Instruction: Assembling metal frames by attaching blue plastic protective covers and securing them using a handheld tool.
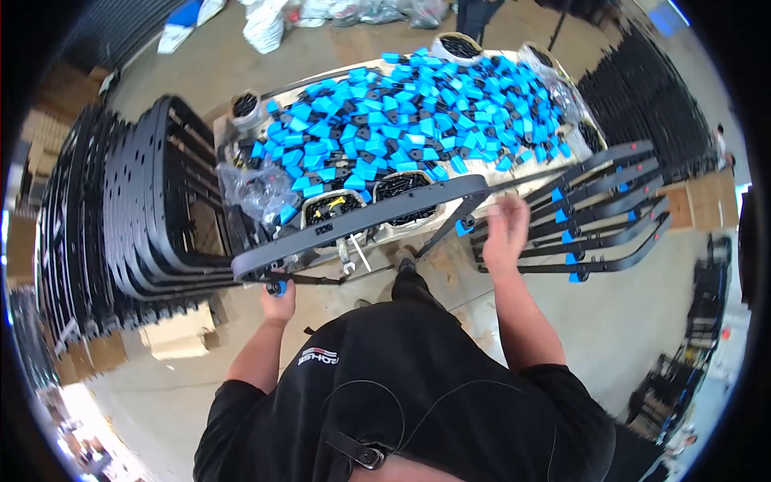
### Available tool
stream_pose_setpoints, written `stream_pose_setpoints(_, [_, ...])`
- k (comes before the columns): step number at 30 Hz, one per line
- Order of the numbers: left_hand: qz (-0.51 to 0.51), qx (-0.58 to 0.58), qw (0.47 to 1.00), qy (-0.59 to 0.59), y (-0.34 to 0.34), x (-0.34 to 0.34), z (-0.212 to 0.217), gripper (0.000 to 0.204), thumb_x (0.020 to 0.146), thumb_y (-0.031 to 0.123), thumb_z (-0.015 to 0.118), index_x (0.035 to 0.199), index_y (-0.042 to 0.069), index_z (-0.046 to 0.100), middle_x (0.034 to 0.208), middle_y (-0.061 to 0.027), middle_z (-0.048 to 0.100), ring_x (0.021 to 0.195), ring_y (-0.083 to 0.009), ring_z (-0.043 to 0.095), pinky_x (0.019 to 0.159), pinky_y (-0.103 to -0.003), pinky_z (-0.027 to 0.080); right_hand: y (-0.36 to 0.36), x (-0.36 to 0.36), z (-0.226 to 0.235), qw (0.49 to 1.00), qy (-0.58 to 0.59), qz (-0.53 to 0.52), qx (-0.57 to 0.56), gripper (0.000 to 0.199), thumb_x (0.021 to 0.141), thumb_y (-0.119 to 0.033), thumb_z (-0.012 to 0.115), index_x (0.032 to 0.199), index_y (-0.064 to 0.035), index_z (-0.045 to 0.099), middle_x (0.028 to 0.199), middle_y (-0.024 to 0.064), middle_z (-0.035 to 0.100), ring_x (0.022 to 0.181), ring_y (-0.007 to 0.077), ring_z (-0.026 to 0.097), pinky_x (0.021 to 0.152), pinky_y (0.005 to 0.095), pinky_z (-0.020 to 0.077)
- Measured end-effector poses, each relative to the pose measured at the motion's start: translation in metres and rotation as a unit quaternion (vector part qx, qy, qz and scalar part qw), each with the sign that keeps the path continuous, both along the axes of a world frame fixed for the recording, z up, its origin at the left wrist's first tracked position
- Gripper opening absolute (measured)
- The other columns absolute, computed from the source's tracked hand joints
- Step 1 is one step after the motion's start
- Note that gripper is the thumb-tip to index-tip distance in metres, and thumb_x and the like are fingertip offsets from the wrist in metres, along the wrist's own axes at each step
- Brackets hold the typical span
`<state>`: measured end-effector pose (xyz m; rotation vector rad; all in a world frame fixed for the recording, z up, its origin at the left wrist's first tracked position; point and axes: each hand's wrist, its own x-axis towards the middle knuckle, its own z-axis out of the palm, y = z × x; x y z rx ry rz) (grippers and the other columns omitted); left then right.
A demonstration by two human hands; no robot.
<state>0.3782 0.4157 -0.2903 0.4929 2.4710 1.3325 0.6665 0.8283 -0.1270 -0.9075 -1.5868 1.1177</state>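
A black metal tube frame (361, 215) with rounded corners lies across the table's near edge, in front of my body. At its lower left corner my left hand (279, 304) is closed around a small blue and black plastic piece (276, 287); part of the fingers is hidden under it. My right hand (507, 230) is raised just beyond the frame's right end, its fingers stretched up and slightly blurred, with nothing seen in it. Another blue and black piece (465, 225) sits on the frame near its right end. A wrench (348, 261) shows under the frame.
A large heap of blue and black plastic pieces (401, 120) covers the table. Tubs of black bolts (405, 189) stand around it, with a clear plastic bag (261, 193) at left. Black frames (148, 193) stand stacked left; several frames with blue pieces (602, 213) are at right.
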Motion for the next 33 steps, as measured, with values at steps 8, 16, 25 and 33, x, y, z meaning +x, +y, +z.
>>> stream_pose_setpoints(8, [0.043,-0.09,0.995,-0.01,0.002,0.013,0.034,0.047,0.082,0.026,0.077,0.119,0.001,0.062,0.109,-0.019,0.072,0.102,-0.0303,0.07,0.091,-0.04,0.053,-0.034,-0.248,0.17,0.936,-0.017,0.335,0.109,0.019,0.09,-0.016,0.071,0.1,-0.0018,0.065,0.085,0.0063,0.07,0.075,0.0126,0.062,0.07,0.0303,0.0512])
stream_pose_setpoints(16, [0.207,-0.015,0.978,-0.022,0.031,0.026,0.057,0.052,0.086,0.033,0.077,0.114,-0.006,0.059,0.102,-0.0248,0.071,0.095,-0.0336,0.071,0.087,-0.041,0.053,0.007,-0.338,0.041,0.753,-0.385,0.516,0.132,0.033,0.084,-0.032,0.073,0.105,-0.0063,0.075,0.106,0.0195,0.074,0.097,0.0329,0.071,0.088,0.043,0.0546])
stream_pose_setpoints(25, [-0.026,-0.276,0.944,-0.18,0.006,-0.007,0.097,0.055,0.082,0.034,0.071,0.122,-0.002,0.058,0.106,-0.0218,0.073,0.103,-0.0371,0.069,0.092,-0.042,0.053,0.009,-0.328,0.046,0.715,-0.468,0.517,0.043,0.037,0.087,-0.035,0.076,0.111,-0.0065,0.073,0.11,0.0142,0.072,0.103,0.0257,0.067,0.089,0.0384,0.0517])
stream_pose_setpoints(33, [0.074,0.104,0.913,-0.386,-0.002,0.002,0.054,0.017,0.084,0.018,0.073,0.093,0.007,0.063,0.078,-0.0042,0.061,0.065,-0.0146,0.056,0.058,-0.03,0.046,0.016,-0.331,0.044,0.723,-0.477,0.5,0.007,0.041,0.088,-0.036,0.074,0.116,-0.0065,0.073,0.105,0.0122,0.072,0.095,0.0237,0.066,0.083,0.039,0.0524])
